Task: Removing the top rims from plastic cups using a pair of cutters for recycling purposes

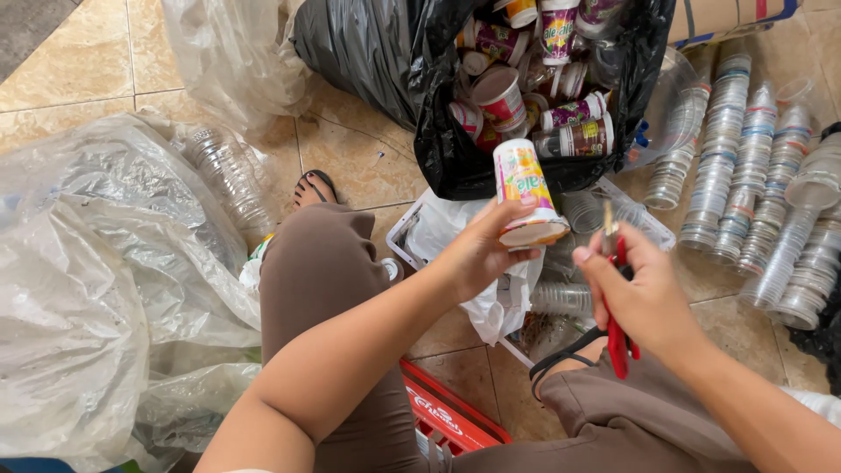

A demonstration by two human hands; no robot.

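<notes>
My left hand (477,254) grips a colourful printed plastic cup (524,193), tilted with its wide sealed end facing me. My right hand (644,293) is closed around a red-handled cutter (618,337), its short blade pointing up just right of the cup's rim, close but apart from it. Directly beyond the cup, an open black rubbish bag (455,162) holds several similar printed cups and small bottles (574,136).
Rows of nested clear plastic cups (745,166) lie on the tiled floor at right. A white basket (399,236) lined with a white bag sits under my hands. Large clear plastic bags (96,289) fill the left. A red crate (451,420) is beneath my knees.
</notes>
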